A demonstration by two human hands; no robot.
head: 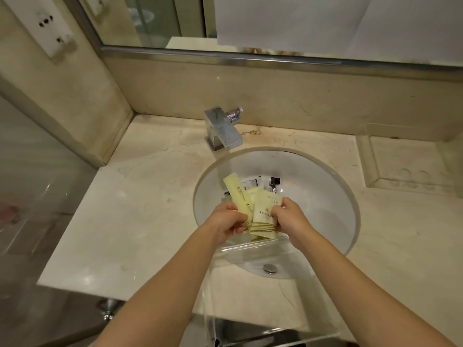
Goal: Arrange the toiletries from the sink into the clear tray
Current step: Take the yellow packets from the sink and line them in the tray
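- Head view, centre of the frame: both hands were down over the sink (325,171), working one bundle of toiletries together.
- The left hand (229,221) had its fingers curled round the lower end of a pale yellow tube (238,194); the tube's long axis ran up and to the left, away from the wrist, toward the faucet (223,128).
- The right hand (288,214) pinched the right edge of the cream sachets (264,214), which stood roughly upright, green stripes at the bottom.
- Dark print showed on the front sachet and along the tube; it was too small to read, and no brand could be made out.
- More packets (260,182), white and dark, lay in the basin just beyond the bundle, toward the upper centre.
- The clear tray (250,296) sat directly below the hands in the frame, its far edge overlapping the near rim of the sink, the drain visible through it.
- Judgement: the bundle only needed drawing back and down toward the person; both hands looked about equally near the tray.
- A second clear tray (411,164) rested on the tabletop (140,209) at the right edge.
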